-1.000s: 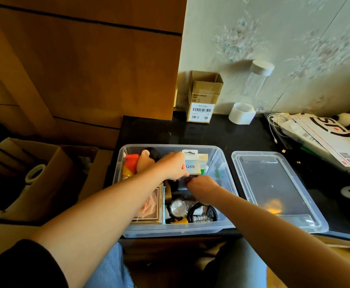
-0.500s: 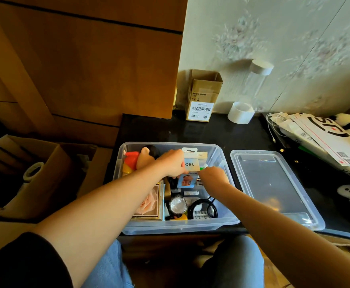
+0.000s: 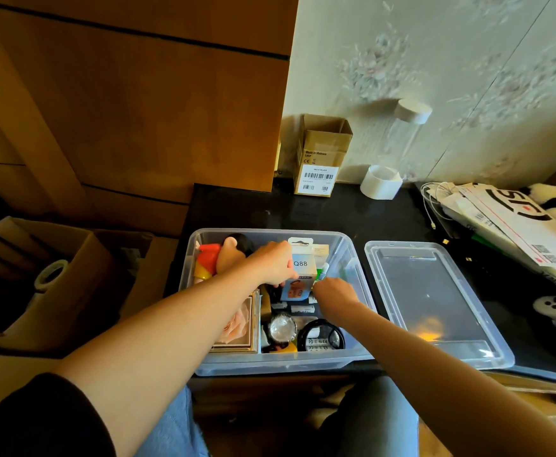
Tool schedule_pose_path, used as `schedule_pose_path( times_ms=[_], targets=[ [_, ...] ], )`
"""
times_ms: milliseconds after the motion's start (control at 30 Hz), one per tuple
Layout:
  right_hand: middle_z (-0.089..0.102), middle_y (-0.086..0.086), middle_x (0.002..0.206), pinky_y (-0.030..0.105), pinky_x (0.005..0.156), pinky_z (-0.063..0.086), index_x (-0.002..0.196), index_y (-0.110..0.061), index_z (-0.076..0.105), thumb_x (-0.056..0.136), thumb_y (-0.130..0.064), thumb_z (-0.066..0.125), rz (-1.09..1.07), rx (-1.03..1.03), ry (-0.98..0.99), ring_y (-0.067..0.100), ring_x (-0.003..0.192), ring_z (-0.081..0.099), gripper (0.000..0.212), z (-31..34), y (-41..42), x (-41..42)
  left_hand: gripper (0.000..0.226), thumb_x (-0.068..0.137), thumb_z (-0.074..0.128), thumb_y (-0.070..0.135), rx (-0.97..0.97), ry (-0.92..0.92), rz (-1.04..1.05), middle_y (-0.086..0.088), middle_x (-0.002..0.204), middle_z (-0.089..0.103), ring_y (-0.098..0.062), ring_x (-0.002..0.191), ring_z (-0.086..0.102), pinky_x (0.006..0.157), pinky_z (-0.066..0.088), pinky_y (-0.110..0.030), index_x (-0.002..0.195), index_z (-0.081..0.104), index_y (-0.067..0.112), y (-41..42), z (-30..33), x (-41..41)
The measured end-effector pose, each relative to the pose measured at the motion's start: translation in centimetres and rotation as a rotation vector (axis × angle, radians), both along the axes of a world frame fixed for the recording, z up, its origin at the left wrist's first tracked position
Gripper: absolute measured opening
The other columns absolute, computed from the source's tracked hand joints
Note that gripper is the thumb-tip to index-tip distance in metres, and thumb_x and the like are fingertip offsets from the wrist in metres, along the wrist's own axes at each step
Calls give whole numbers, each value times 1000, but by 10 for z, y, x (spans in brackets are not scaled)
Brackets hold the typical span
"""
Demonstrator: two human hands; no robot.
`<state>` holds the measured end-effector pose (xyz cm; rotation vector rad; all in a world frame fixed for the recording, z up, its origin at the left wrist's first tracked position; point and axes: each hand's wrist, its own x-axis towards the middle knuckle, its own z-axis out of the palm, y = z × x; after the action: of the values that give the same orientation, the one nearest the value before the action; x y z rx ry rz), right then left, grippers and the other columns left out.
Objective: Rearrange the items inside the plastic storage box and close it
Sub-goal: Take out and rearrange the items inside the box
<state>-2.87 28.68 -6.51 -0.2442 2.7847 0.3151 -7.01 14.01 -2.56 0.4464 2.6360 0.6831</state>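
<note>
Your left hand (image 3: pixel 271 267) grips the Q88 carton (image 3: pixel 300 263) upright inside the storage box (image 3: pixel 283 365); your right hand (image 3: pixel 333 290) pinches a small green-tipped item (image 3: pixel 323 271) just beyond its fingertips. Release early and the carton could topple onto the clutter below, blocking the lid (image 3: pixel 435 305)

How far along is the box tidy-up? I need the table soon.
Done: most items already sit inside the storage box. In hand: both hands are still among them, the left hand by the Q88 pack, the right hand beside it. Left: the lid lies on the table to the right, not fitted.
</note>
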Motion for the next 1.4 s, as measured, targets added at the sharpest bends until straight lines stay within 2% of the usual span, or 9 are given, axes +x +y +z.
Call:
schedule_pose_path(
  times_ms=[233,500,633,800,1000,1133,1233,1300,1400],
  targets=[
    [64,9,115,33,88,51,119,-16,63,90,-25,60,22,-114,-21,26,103,61,30,-3,-2,2,23,89,63,21,5,2,4,-11,98,69,-19,74,69,71,57,-27,104,62,3,1,-1,0],
    [65,12,109,33,80,49,113,-4,61,90,-8,54,87,43,-30,28,99,62,24,0,-5,2,22,89,63,21,4,-12,8,-11,91,72,-18,72,70,76,58,-32,102,64,3,0,-3,-1],
    [64,10,111,28,77,49,119,-4,57,91,-10,55,61,113,-19,25,100,63,28,0,-3,1,24,89,63,21,6,-16,3,-11,96,71,-17,71,69,77,58,-32,104,62,3,0,-3,0],
    [63,10,114,27,79,50,123,-4,54,93,-9,52,-30,77,26,24,102,62,30,0,-5,-1,25,89,63,18,6,-18,-2,-12,101,69,-17,71,68,74,58,-29,108,60,2,0,-2,0],
    [61,13,116,30,82,47,120,-5,56,94,-20,53,-21,-16,-58,27,105,59,30,0,-4,4,23,89,63,19,10,-23,14,-12,96,71,-17,72,69,73,58,-29,104,62,2,0,-2,-1],
    [61,13,113,27,76,45,117,-2,56,91,-9,52,16,32,-161,27,103,59,27,10,-4,1,20,89,64,19,14,-23,7,-11,94,71,-18,71,69,73,58,-29,100,64,2,1,-1,0],
    [57,14,100,30,76,45,116,0,57,88,-4,51,54,67,-311,25,91,56,29,19,-3,-4,18,89,64,21,18,-23,9,-10,92,70,-19,73,69,73,58,-31,95,65,3,0,1,0],
    [59,12,108,31,79,46,121,-3,56,87,-8,54,84,81,-424,27,97,56,35,24,-3,-5,19,89,64,21,18,-32,8,-10,89,71,-20,73,70,74,58,-32,91,68,3,0,2,0],
    [60,9,117,32,83,47,123,-9,56,85,-24,66,149,162,-425,28,107,57,43,26,-4,1,19,89,64,21,14,-41,0,-11,85,72,-20,73,70,75,59,-33,89,69,3,-1,3,1]
  ],
)
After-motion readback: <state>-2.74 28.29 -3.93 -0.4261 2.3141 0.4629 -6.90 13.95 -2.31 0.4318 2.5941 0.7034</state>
